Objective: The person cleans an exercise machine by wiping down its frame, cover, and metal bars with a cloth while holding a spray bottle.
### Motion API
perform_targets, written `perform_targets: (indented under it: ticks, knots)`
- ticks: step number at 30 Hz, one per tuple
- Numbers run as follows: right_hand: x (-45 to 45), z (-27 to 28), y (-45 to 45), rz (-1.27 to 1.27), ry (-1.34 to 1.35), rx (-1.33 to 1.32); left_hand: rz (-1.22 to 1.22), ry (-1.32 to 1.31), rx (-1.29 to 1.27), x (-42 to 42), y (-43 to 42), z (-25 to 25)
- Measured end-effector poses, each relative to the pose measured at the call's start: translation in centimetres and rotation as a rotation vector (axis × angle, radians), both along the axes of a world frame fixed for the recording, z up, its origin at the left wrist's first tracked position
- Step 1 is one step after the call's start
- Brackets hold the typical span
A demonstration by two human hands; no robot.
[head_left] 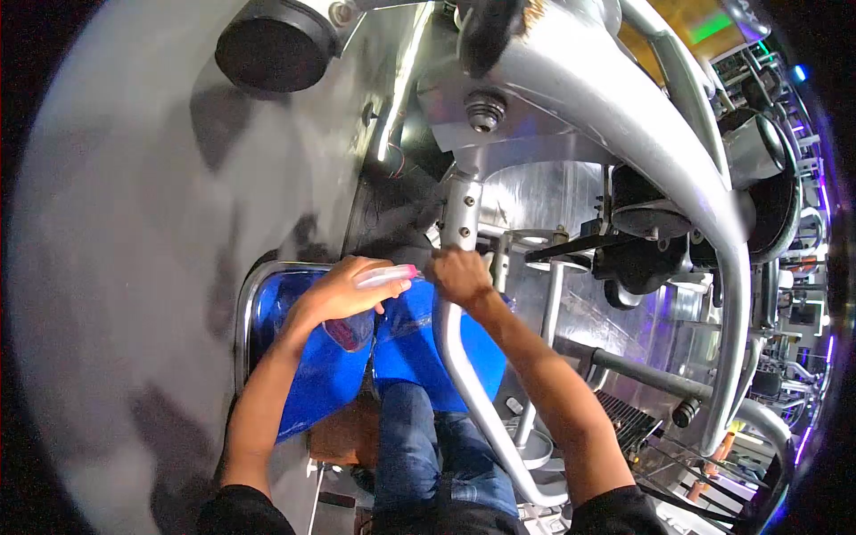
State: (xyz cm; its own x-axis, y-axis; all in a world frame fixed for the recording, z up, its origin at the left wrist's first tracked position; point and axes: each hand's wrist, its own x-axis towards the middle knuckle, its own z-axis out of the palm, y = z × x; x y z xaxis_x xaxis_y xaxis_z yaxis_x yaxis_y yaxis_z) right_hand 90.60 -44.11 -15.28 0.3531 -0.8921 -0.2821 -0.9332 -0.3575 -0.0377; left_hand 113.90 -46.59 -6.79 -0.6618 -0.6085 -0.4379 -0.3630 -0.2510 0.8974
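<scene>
My left hand (343, 290) is closed around a spray bottle (348, 332). The bottle has a whitish head with a pink tip pointing right, and its see-through lower part hangs below my palm with dark pinkish liquid inside. My right hand (461, 276) is wrapped round the silver tube (453, 343) of a gym machine, just below a bolted joint. Whether a cloth lies under those fingers I cannot tell. Behind both hands are blue pads (410, 339), partly hidden by the bottle, the tube and my arms.
A thick curved silver frame (642, 116) arches overhead and down the right side. A black round pad (276, 49) juts in at the top left. Grey wall (134, 223) fills the left. Other gym equipment (794, 312) stands far right, and a horizontal bar (651, 373) crosses lower right.
</scene>
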Motion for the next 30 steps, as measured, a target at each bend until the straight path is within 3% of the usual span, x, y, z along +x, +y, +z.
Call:
perform_targets:
  ticks: [3,4,7,9,11,13,16,21,22,24,30]
  knots:
    - [-0.9,-3.1,6.6,0.008,-0.094,-0.002,-0.056,-0.069,-0.026,-0.3,0.1,0.0]
    - [-0.5,-0.3,8.2,-0.007,-0.233,0.035,-0.061,-0.074,-0.031,-0.5,0.2,-0.1]
    - [-1.2,1.2,10.5,0.054,-0.442,-0.026,-0.068,-0.100,-0.118,-1.2,0.9,0.1]
    - [-2.4,0.8,9.7,0.028,-0.390,0.091,-0.060,-0.111,-0.191,-1.5,1.4,0.2]
    - [-3.2,-0.8,8.2,-0.143,-0.491,-0.211,-0.037,-0.121,-0.215,-1.8,1.7,0.0]
    - [-3.4,0.7,5.9,-0.344,-0.585,-0.286,-0.021,-0.147,-0.343,-1.7,2.1,-1.8]
    - [-3.3,-1.2,5.0,-0.454,-0.743,-0.429,-0.011,-0.195,-0.270,-2.2,2.5,-0.1]
    - [-2.5,-2.2,10.3,-0.668,-0.899,-0.402,0.181,-0.130,-0.218,-3.0,3.8,0.3]
    - [-2.5,-2.7,12.1,-0.703,-0.908,-0.322,0.043,-0.167,-0.196,-2.8,3.0,0.0]
    - [-2.7,-3.7,13.7,-0.744,-0.917,-0.244,0.023,-0.164,-0.223,-3.0,3.0,0.3]
    - [-3.9,-6.6,8.5,-0.875,-1.211,-0.148,0.092,-0.053,-0.415,-3.6,3.7,-1.6]
